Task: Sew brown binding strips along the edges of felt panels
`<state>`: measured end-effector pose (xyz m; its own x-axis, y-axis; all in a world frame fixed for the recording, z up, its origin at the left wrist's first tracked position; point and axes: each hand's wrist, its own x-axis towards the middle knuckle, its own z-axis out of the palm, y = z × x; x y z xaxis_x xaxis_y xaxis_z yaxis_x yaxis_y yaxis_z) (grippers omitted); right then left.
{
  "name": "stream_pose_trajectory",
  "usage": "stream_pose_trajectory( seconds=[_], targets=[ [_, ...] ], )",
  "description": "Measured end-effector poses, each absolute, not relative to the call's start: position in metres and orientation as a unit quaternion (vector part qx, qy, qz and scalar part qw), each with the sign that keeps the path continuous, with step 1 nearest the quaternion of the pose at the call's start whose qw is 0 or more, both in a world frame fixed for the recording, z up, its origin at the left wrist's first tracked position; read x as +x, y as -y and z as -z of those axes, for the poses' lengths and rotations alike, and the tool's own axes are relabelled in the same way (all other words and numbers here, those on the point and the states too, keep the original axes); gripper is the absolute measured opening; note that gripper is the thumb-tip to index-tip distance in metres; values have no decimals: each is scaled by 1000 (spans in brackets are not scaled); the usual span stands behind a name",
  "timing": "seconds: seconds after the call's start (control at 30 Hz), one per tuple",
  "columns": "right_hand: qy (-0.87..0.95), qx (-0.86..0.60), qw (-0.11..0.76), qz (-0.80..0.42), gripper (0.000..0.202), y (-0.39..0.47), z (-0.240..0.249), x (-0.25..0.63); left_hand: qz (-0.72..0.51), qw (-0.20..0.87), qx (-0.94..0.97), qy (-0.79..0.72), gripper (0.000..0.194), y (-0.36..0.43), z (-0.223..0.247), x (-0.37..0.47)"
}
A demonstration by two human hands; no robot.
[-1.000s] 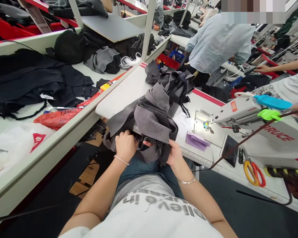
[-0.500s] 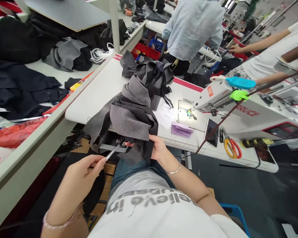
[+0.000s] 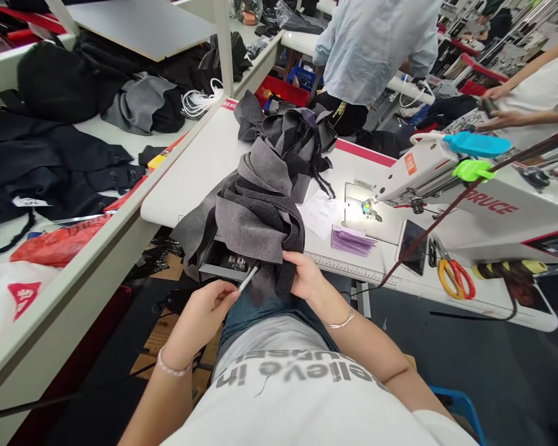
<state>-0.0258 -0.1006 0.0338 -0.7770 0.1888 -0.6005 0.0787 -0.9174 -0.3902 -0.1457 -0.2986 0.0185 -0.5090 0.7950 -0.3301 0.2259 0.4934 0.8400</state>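
My left hand (image 3: 215, 308) pinches a slim silver pen-like tool (image 3: 248, 279), its far end against the hanging edge of the dark grey fabric (image 3: 255, 226). My right hand (image 3: 302, 272) grips the same fabric at its lower right corner, thumb on top and the other fingers mostly hidden. The cloth lies bunched over the front edge of the sewing table and hangs above my lap. Under it, a small open drawer (image 3: 223, 265) shows small metal parts inside. Exactly what the tool's tip touches is hard to make out.
To the right stands a sewing machine (image 3: 483, 198), its needle area lit. Purple paper slips (image 3: 352, 240), a phone (image 3: 411, 246) and scissors (image 3: 456, 279) lie on the table. More dark fabric (image 3: 302, 133) is heaped behind. Co-workers stand beyond the table.
My left hand has moved right with the silver tool, closer to my right hand and the fabric edge. My right hand keeps its grip. The view has shifted slightly.
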Motion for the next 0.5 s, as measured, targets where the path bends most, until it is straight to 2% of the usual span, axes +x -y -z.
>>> stream_pose_trajectory(
  seconds=[0.17, 0.23, 0.37, 0.5],
  targets=[
    [202, -346, 33, -916, 9, 95, -37, -26, -347, 409, 372, -758, 45, 290, 2, -151],
    [198, -349, 37, -915, 9, 95, -37, -27, -354, 393, 369, -764, 47, 292, 12, -158],
    [187, -338, 24, -922, 12, 98, -37, -26, -430, 333, 361, -758, 45, 286, 37, -173],
    [186, -300, -12, -936, 17, 102, -34, -23, -505, 297, 349, -731, 32, 257, 55, -178]
  ],
)
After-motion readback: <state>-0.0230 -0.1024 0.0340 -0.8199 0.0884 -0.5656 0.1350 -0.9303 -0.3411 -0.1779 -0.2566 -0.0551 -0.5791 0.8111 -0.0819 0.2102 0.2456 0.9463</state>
